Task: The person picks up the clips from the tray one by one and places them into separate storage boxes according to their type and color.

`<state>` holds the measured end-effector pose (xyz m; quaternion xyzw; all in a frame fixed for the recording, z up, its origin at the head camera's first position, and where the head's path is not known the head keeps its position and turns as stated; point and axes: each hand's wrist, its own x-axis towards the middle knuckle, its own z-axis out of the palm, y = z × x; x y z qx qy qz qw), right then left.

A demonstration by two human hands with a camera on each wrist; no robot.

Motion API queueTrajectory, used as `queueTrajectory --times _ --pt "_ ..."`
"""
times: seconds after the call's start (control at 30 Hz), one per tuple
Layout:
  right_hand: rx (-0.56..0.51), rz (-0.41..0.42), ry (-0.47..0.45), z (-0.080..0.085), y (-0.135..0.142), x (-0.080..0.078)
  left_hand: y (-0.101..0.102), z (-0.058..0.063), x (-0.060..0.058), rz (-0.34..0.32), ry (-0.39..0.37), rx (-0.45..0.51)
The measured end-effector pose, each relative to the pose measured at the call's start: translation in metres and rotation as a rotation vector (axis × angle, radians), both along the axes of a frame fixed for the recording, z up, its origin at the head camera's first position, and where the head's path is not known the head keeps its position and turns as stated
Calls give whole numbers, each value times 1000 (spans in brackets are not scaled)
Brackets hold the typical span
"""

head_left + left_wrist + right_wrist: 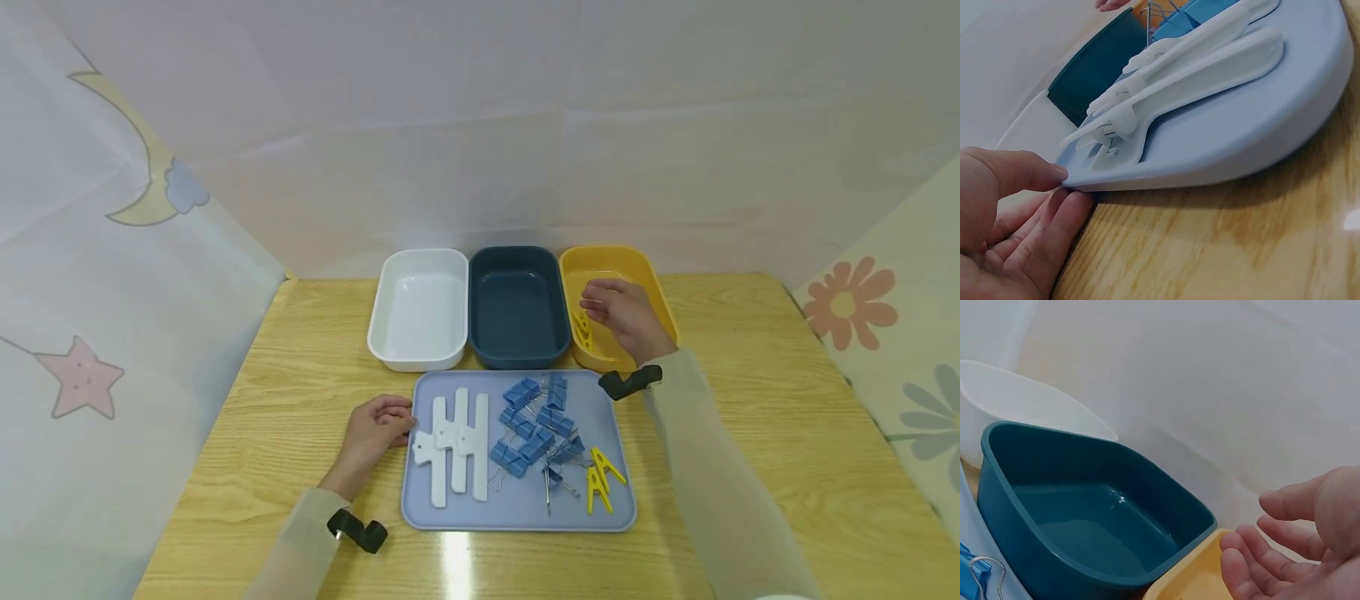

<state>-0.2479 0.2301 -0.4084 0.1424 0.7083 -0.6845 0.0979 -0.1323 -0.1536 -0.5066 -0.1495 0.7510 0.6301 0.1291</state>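
Observation:
My left hand (pixel 378 433) pinches the left rim of the light blue tray (pixel 1210 150), thumb on the edge and fingers at its side. Over the yellow bin (pixel 652 287) hovers my right hand (pixel 626 315), its fingers relaxed and holding nothing. Inside that bin lie yellow clothespins (pixel 582 333), partly overlapping. On the tray, three white bag clips (pixel 481 450) lie at the left, nearest my left hand. Several blue binder clips (pixel 536 446) are heaped in the middle, and two yellow clothespins (pixel 596 479) lie at the lower right.
A white bin (pixel 381 321) and a dark teal bin (pixel 1054 556) stand beside the yellow one, behind the tray. The wooden table (pixel 285 417) meets pale cloth walls at its back and sides.

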Motion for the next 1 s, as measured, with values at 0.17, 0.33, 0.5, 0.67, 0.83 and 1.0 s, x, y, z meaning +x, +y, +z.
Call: queueTrajectory --times 0.17,0.33,0.5,0.67,0.83,1.0 --pt "-48 16 10 5 0 8 -1 0 -2 -5 -1 -1" --pt "-88 14 27 8 -1 18 -2 0 -2 -6 -9 -5" --pt "-143 17 18 8 1 27 0 6 0 -18 -21 0" --pt "-183 18 12 7 1 32 -1 2 2 -11 -5 -1" --pt "-192 19 19 7 2 36 -2 -4 1 -11 9 3" --pt "-227 17 18 7 4 40 -1 -3 1 -10 16 9"
